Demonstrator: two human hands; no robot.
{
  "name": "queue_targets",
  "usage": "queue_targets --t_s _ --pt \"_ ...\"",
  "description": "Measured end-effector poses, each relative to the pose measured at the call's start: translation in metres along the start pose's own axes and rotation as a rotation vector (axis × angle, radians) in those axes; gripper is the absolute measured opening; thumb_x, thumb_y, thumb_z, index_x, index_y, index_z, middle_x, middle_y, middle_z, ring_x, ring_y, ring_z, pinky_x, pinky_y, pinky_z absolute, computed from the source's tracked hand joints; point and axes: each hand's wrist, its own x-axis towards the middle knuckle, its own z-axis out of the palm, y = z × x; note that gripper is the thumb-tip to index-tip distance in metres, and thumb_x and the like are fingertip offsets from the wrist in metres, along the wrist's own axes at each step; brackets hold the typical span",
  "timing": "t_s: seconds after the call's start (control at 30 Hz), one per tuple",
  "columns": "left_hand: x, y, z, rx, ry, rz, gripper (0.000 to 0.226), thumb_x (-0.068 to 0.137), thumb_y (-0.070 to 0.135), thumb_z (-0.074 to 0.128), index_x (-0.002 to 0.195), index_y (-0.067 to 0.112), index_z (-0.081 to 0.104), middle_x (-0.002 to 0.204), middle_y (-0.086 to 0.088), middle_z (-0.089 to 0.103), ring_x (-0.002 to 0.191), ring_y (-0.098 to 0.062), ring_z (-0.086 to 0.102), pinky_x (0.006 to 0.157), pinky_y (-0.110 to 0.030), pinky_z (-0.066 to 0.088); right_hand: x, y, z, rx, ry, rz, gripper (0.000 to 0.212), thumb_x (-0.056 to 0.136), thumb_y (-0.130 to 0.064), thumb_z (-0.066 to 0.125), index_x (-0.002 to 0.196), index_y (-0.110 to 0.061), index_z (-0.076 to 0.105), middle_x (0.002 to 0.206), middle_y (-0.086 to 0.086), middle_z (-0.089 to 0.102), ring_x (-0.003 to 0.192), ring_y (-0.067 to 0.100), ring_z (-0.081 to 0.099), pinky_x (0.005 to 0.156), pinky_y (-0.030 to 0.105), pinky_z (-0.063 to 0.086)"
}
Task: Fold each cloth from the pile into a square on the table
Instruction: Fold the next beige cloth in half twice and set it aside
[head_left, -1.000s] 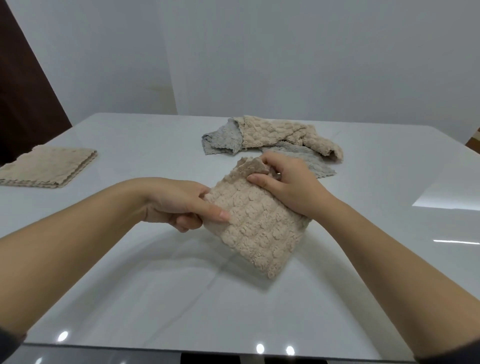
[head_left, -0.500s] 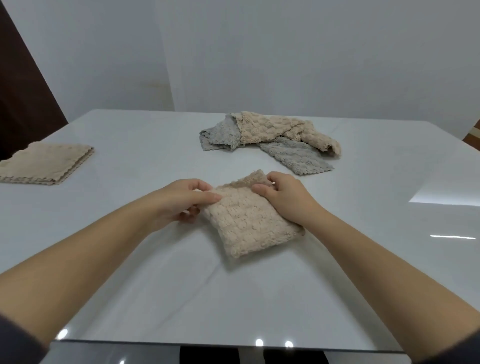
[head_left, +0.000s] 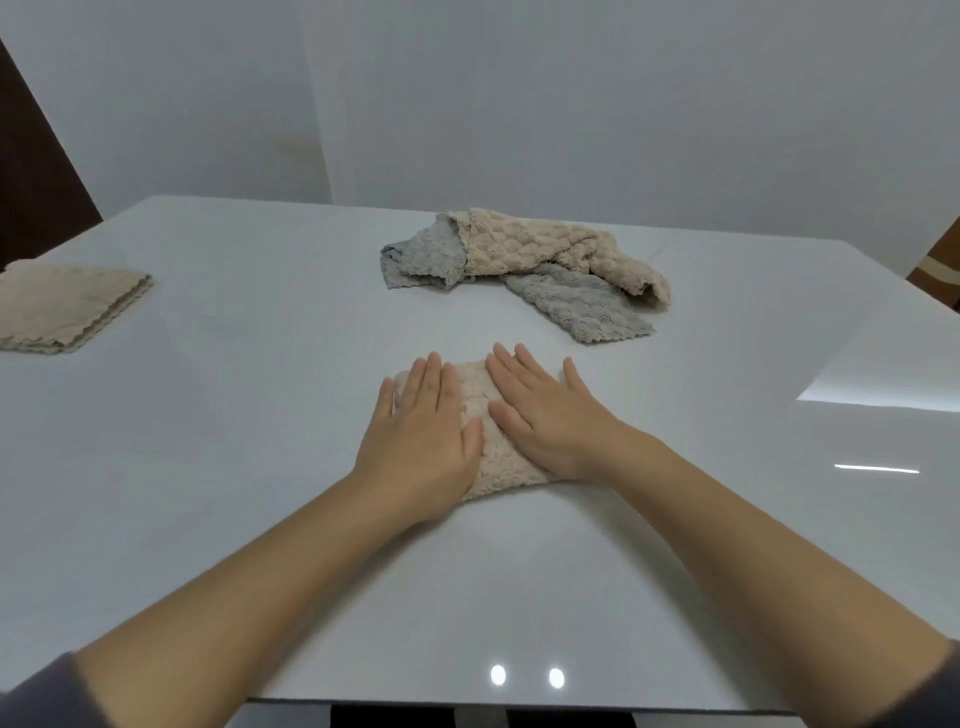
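Observation:
A folded beige cloth (head_left: 500, 462) lies flat on the white table (head_left: 260, 467) in front of me. My left hand (head_left: 422, 436) presses on its left half with straight fingers. My right hand (head_left: 548, 413) lies flat on its right half, fingers spread. Most of the cloth is hidden under my palms. Farther back sits the pile (head_left: 524, 270) of crumpled beige and grey cloths.
A stack of folded beige cloths (head_left: 65, 306) rests at the table's left edge. A dark door stands at the far left and a wooden chair back (head_left: 940, 270) shows at the right. The table's near edge runs along the bottom.
The folded cloth went from held up in both hands down onto the table. Both hands let go of their pinch and now lie flat on top of it.

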Motion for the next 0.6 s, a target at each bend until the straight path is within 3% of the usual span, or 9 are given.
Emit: queue_targets --t_s 0.4,0.6 --pt "0.000 0.004 0.002 0.014 0.043 -0.062 0.070 0.099 0.048 0.011 0.153 0.005 -0.006 0.161 -0.012 -0.013 0.147 -0.022 -0.015 0.119 -0.045 -0.007 0.008 0.002 -0.001 0.024 0.016 -0.007 0.059 0.104 -0.043 0.016 0.156 -0.020 0.001 0.163 -0.008 -0.003 0.149 0.008 -0.005 0.119 0.052 -0.006" --pt "-0.017 -0.011 -0.001 0.091 0.018 0.207 0.096 0.078 0.074 -0.006 0.153 0.014 -0.010 0.160 0.001 -0.017 0.144 -0.009 -0.022 0.119 -0.041 -0.012 0.009 0.002 -0.008 0.075 0.000 0.025 0.059 0.104 -0.044 0.020 0.156 -0.022 0.004 0.163 -0.007 0.000 0.150 0.012 -0.004 0.119 0.053 -0.005"
